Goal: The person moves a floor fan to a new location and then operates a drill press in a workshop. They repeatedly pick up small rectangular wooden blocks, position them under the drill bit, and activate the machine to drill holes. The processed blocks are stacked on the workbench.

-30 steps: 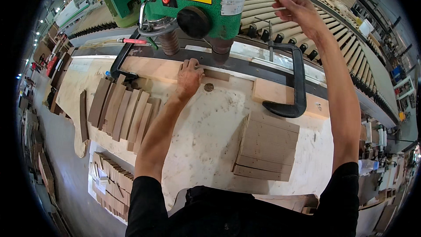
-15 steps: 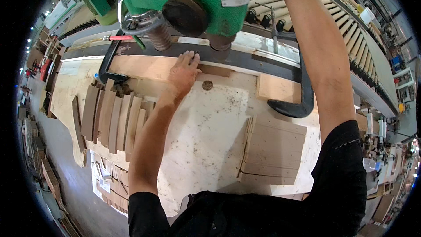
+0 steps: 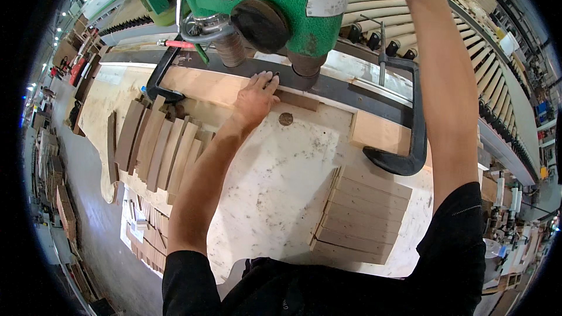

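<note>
Head view of a person at a green drill press, one hand flat on a wood strip.

Nearest, a stack of pale rectangular wooden boards (image 3: 364, 213) lies on the speckled white worktable (image 3: 275, 175), dark curved wooden slats (image 3: 161, 143) fanned at left. Farther, the left hand (image 3: 256, 96) presses open-palmed on a narrow brown wood strip (image 3: 295, 99) under the green drill press (image 3: 263, 0). A black C-clamp (image 3: 410, 123) grips the fence. The right arm (image 3: 439, 82) reaches up; its hand is out of frame.
</note>
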Tool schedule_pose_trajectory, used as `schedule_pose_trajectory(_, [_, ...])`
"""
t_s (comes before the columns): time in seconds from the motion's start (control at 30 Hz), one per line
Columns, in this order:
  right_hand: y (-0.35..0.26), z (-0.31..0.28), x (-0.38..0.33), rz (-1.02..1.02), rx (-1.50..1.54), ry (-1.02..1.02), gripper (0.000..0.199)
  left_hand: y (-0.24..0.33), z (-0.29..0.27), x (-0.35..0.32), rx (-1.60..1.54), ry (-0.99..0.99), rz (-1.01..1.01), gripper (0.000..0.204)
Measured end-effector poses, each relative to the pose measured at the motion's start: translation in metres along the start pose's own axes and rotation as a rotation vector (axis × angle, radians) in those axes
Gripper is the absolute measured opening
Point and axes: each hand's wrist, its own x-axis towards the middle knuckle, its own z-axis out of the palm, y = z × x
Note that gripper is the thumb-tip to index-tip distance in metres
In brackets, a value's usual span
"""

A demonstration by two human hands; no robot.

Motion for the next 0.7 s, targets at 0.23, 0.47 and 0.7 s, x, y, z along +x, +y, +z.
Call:
schedule_pose_trajectory(0.23, [0.007, -0.154, -0.089, 0.112, 0.003, -0.063, 0.034, -0.001, -0.006, -0.01, 0.022, -0.019, -0.04, 0.05])
schedule_pose_trajectory(0.47, [-0.002, -0.154, -0.136, 0.185, -0.234, 0.008, 0.031, 0.007, -0.003, -0.005, -0.01, 0.073, 0.022, 0.048])
schedule_pose_trajectory(0.7, [-0.02, -0.119, -0.14, 0.24, -0.422, 0.093, 0.025, 0.024, 0.009, -0.03, -0.012, 0.161, 0.086, 0.027])
